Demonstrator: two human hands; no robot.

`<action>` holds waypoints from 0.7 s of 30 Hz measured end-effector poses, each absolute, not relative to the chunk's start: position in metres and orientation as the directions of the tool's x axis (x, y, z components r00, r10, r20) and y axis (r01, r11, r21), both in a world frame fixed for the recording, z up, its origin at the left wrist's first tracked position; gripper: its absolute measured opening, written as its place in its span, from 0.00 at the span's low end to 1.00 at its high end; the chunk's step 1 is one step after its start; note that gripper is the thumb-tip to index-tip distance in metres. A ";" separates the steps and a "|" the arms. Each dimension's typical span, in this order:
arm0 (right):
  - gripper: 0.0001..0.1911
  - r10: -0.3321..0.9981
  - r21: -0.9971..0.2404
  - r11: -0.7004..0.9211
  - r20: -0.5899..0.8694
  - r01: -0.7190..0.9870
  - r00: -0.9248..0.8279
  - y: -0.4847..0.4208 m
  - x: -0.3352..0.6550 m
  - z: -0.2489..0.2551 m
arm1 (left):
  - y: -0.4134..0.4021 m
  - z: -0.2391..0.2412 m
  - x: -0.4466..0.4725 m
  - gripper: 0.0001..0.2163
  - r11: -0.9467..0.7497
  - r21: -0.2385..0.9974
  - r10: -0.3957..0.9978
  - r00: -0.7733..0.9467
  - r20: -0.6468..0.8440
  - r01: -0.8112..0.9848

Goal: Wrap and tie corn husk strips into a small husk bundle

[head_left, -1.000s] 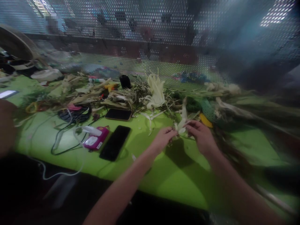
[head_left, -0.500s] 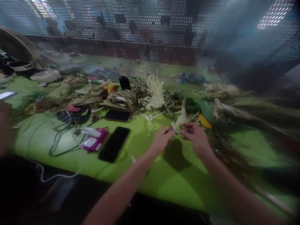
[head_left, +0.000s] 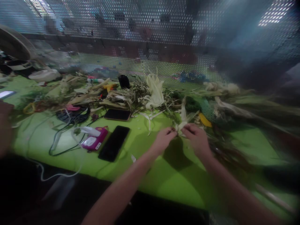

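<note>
My left hand [head_left: 164, 138] is closed in a pinch at the left side of a pale corn husk [head_left: 184, 115]. From the other side, my right hand [head_left: 196, 138] pinches the same husk with thumb and fingers, close to the left fingertips. Thin husk ends spread upward and to the right above the hands; the part between the fingers is partly hidden. Behind them a larger cream corn husk piece [head_left: 154, 93] stands with its strips fanned up. Narrow husk strips [head_left: 150, 118] lie on the green table [head_left: 142, 140] left of my hands.
Two dark phones [head_left: 114, 143] [head_left: 117, 114] and a magenta power adapter [head_left: 95, 139] with cables lie to the left. Dried plant matter [head_left: 86, 93] runs along a perforated metal screen [head_left: 140, 62]. Another person's arm [head_left: 5, 131] shows at the left edge.
The husk in my hands is now folded or bunched across between the fingertips. My left hand has shifted slightly right and the right hand has turned slightly inward.
</note>
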State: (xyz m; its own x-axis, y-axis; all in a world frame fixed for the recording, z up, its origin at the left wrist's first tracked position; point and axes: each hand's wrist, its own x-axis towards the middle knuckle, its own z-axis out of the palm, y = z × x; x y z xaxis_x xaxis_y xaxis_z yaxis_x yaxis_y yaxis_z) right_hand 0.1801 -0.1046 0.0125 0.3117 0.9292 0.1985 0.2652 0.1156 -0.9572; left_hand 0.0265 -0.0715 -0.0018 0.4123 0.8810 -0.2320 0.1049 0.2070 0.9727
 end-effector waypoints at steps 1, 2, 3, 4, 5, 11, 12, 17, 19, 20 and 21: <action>0.07 0.931 -0.956 0.130 0.209 0.265 0.300 -0.105 0.180 0.012 | -0.071 -0.002 0.026 0.09 0.235 0.968 0.877 0.411 -0.250 0.088; 0.07 0.932 -0.954 0.140 0.217 0.264 0.289 -0.105 0.180 0.012 | -0.071 -0.001 0.025 0.09 0.262 0.962 0.870 0.414 -0.269 0.075; 0.08 0.934 -0.954 0.148 0.222 0.263 0.280 -0.105 0.179 0.011 | -0.071 -0.001 0.025 0.08 0.286 0.956 0.859 0.422 -0.289 0.070; 0.09 0.935 -0.954 0.153 0.225 0.258 0.274 -0.105 0.180 0.010 | -0.070 -0.001 0.024 0.08 0.302 0.950 0.845 0.440 -0.303 0.074; 0.09 0.936 -0.955 0.160 0.228 0.252 0.270 -0.105 0.180 0.009 | -0.070 -0.001 0.024 0.08 0.305 0.949 0.832 0.462 -0.308 0.083; 0.05 0.938 -0.926 0.255 0.306 0.279 0.161 -0.106 0.185 0.009 | -0.067 -0.008 0.025 0.09 0.230 0.965 0.820 0.509 -0.261 0.124; 0.05 0.936 -0.914 0.277 0.326 0.295 0.133 -0.106 0.186 0.011 | -0.066 -0.008 0.025 0.09 0.223 0.966 0.824 0.504 -0.259 0.130; 0.07 0.936 -0.837 0.342 0.346 0.428 -0.071 -0.106 0.191 0.022 | -0.063 -0.004 0.021 0.07 0.064 0.973 0.859 0.484 -0.168 0.223; 0.08 0.929 -0.791 0.362 0.346 0.494 -0.128 -0.106 0.194 0.023 | -0.061 0.000 0.018 0.07 -0.053 0.956 0.859 0.501 -0.103 0.287; 0.07 0.924 -0.768 0.376 0.351 0.519 -0.150 -0.106 0.195 0.023 | -0.060 0.001 0.017 0.07 -0.093 0.945 0.857 0.509 -0.085 0.314; 0.07 0.918 -0.748 0.390 0.359 0.538 -0.168 -0.105 0.196 0.022 | -0.059 0.003 0.016 0.07 -0.115 0.936 0.853 0.516 -0.079 0.333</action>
State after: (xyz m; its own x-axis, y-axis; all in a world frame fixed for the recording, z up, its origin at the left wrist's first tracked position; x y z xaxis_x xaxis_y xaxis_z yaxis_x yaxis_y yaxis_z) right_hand 0.1962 -0.1052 0.0223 -0.1679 0.9183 0.3585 0.5376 0.3902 -0.7475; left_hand 0.0157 -0.0592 0.0031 0.5159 0.8530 -0.0785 0.3329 -0.1152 0.9359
